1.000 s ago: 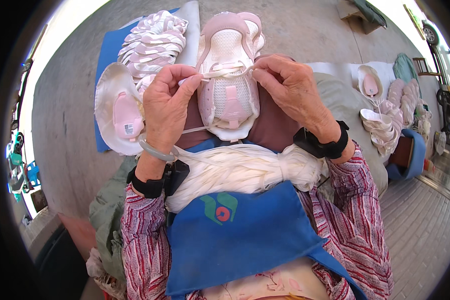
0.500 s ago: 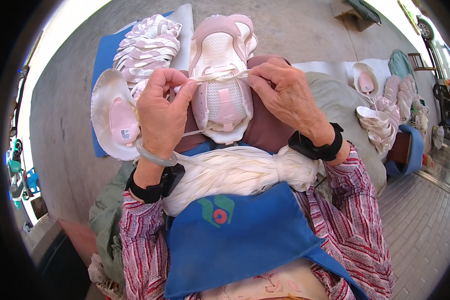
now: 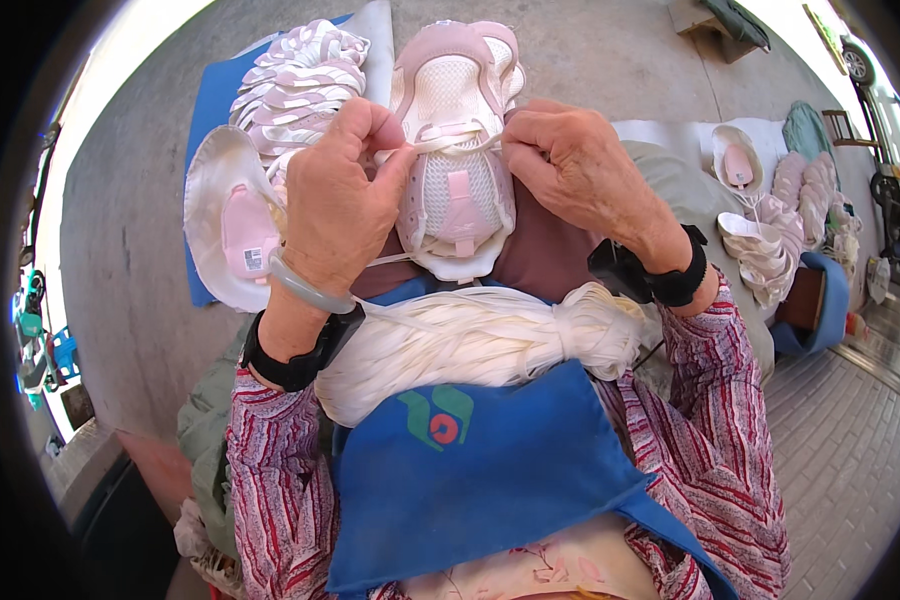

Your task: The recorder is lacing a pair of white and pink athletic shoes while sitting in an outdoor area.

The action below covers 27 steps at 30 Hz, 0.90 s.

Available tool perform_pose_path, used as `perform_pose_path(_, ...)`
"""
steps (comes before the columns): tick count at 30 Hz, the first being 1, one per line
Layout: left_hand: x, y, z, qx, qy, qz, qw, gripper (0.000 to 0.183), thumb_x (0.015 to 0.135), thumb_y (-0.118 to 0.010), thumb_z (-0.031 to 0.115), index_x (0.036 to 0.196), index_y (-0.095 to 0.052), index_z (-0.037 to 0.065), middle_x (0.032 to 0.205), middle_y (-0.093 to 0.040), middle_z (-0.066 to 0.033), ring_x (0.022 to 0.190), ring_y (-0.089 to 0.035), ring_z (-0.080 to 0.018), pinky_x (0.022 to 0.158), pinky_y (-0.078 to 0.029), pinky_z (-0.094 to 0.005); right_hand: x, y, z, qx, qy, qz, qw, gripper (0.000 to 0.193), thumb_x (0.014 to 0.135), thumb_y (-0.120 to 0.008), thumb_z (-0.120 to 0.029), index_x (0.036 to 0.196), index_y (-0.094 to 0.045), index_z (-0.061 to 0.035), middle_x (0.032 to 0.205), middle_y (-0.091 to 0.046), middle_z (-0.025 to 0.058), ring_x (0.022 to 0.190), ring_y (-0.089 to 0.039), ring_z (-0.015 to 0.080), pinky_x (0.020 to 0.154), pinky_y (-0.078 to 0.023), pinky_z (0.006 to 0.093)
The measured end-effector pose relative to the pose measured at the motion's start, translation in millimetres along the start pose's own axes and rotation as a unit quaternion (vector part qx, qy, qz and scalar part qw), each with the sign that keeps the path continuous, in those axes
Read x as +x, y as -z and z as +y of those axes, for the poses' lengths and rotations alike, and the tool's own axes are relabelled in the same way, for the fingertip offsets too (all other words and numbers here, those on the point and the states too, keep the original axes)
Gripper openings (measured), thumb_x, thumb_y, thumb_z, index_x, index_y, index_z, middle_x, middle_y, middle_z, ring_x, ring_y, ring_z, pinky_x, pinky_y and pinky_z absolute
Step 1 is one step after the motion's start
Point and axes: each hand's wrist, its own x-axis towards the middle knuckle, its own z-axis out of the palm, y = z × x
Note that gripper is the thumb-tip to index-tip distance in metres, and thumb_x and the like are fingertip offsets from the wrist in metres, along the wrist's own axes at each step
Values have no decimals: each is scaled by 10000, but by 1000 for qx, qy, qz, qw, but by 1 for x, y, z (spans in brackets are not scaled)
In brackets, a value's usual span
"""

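Note:
A pink and white shoe upper [image 3: 453, 85] lies across my knees, its toe pointing away from me and its tongue [image 3: 460, 205] toward me. A white shoelace [image 3: 448, 143] crosses it near the base of the tongue. On the left side, my left hand [image 3: 355, 195] pinches the lace between thumb and bent fingers. Opposite it, my right hand [image 3: 582, 175] is closed on the lace's other side, the fingertips partly hidden. A thick bundle of white laces [image 3: 470, 335] rests in my lap below the shoe upper.
Left of the shoe upper, several stacked pink and white uppers [image 3: 300, 85] lie on a blue sheet [image 3: 202, 200], beside another upper with a pink patch [image 3: 232, 225]. More uppers [image 3: 770, 240] lie at the right near a blue chair [image 3: 820, 305]. A blue apron [image 3: 510, 470] covers my lap.
Both hands have shifted slightly to the right in the picture, along with the shoe upper. My left hand is turned more over the lace; both still hold it.

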Motion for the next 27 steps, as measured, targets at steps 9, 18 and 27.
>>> perform_pose_path(9,-11,-2,3,60,-26,5,998,167,859,-682,62,1012,-658,-1,905,-649,-60,725,-566,-132,692,-462,-258,-11,-7,-1,-52,-43,82,994,164,839,-626,-164,893,-606,-11,839,-611,166,775,-617,342,705,-501,406)
perform_pose_path(18,-31,-16,7,290,-99,-83,948,495,922,-504,67,1388,-374,-38,1348,-448,-231,1250,-438,-400,1044,-355,-445,-26,-22,-18,-265,47,16,963,318,773,-652,-172,930,-557,88,861,-534,183,702,-612,244,557,-521,302)
perform_pose_path(27,-29,-22,-11,322,-164,-29,932,457,875,-491,3,1321,-423,-69,1244,-521,-246,1168,-506,-396,996,-403,-445,-25,-33,-23,-194,-40,96,976,272,753,-574,-70,957,-548,108,871,-558,197,778,-626,291,627,-541,340)
